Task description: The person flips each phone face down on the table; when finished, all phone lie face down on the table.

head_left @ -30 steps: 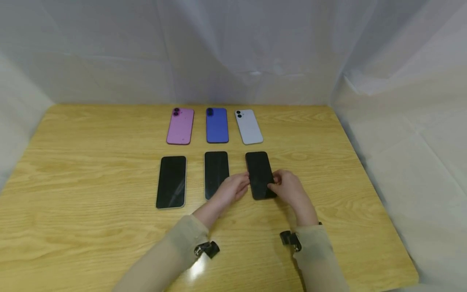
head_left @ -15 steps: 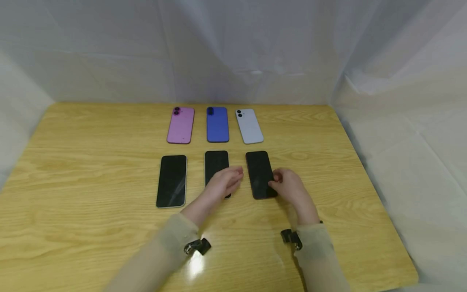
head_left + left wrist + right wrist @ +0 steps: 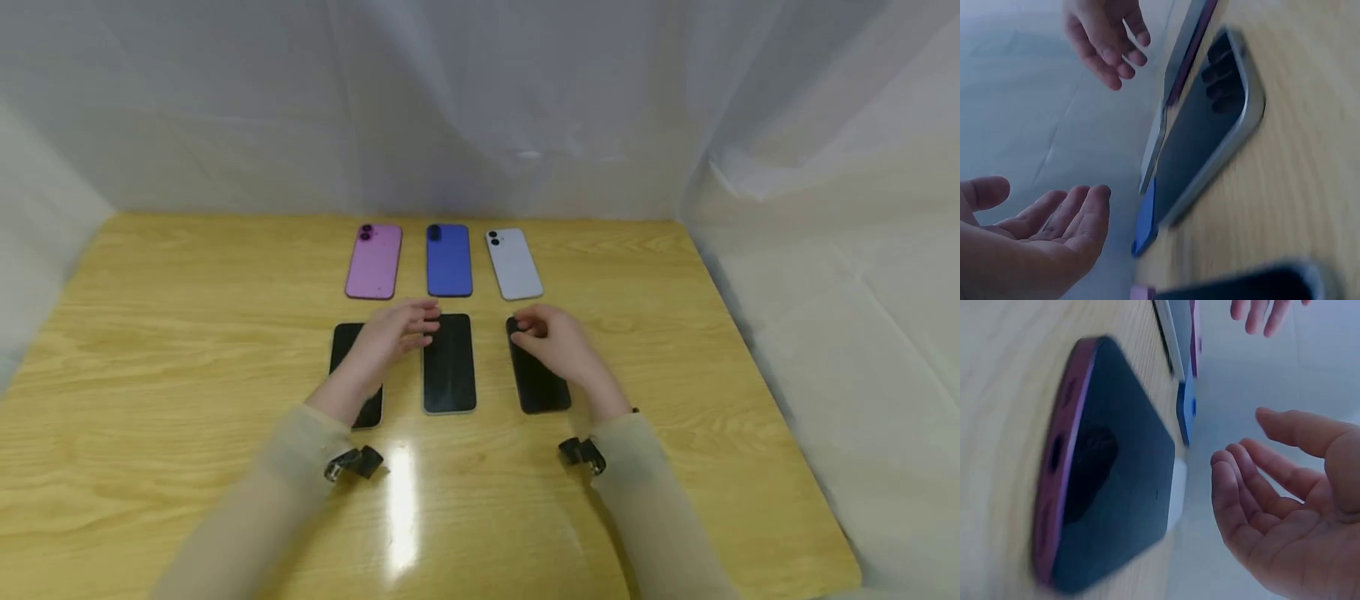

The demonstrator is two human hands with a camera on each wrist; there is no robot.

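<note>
A: Black-screened phones, mid-frame row on counter [image 3: 187, 333], why's neither held?
B: Both grips loose, empty: left hand [image 3: 393, 329] over left phone [image 3: 347, 346] beside middle phone [image 3: 449, 367]; right hand [image 3: 555, 342] over right phone [image 3: 542, 392].

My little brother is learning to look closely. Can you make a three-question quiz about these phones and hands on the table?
1. How many phones lie screen-up in the near row of the yellow wooden table?
2. True or false: the right hand grips a phone.
3. Which coloured phone lies in the middle of the far row? A pink, B blue, C pale lilac.

Key:
1. Three.
2. False; it hovers with loose fingers over the right-hand black-screened phone.
3. B, the blue phone.
</note>
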